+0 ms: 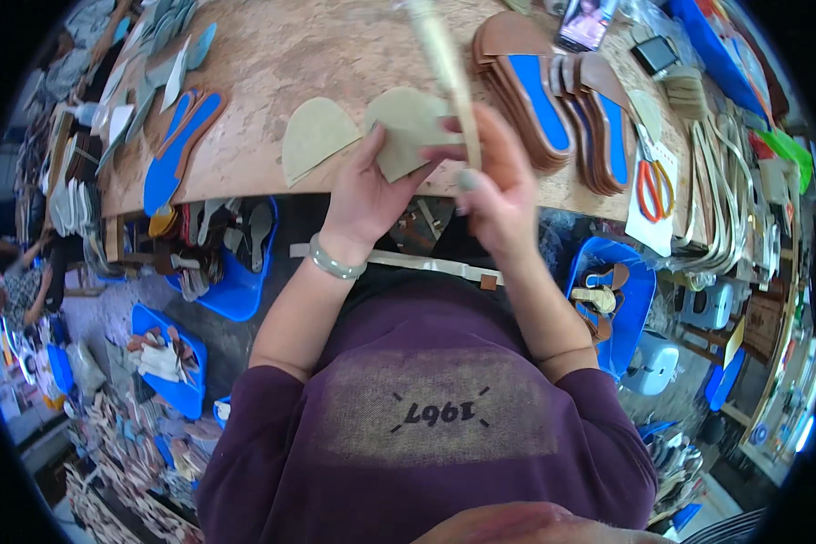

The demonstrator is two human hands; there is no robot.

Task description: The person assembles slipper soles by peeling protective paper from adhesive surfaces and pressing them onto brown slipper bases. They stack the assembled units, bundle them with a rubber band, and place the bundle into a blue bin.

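Observation:
My left hand pinches a beige rounded piece of sheet material, thumb on top, near the front edge of the workbench. A second beige piece, with a curved top and a straight lower edge, lies on the bench just left of it. In my right hand is a long, pale, narrow strip, gripped at its lower end and rising away from me. Motion smears the strip and the fingers, and what it is made of cannot be made out. My right fingertips come close to the held piece's right edge.
Stacks of brown insoles with blue patches stand to the right, with orange-handled scissors beyond them. Blue-and-brown insoles lie at left. A phone rests at the back. Below the bench are blue bins holding shoe parts.

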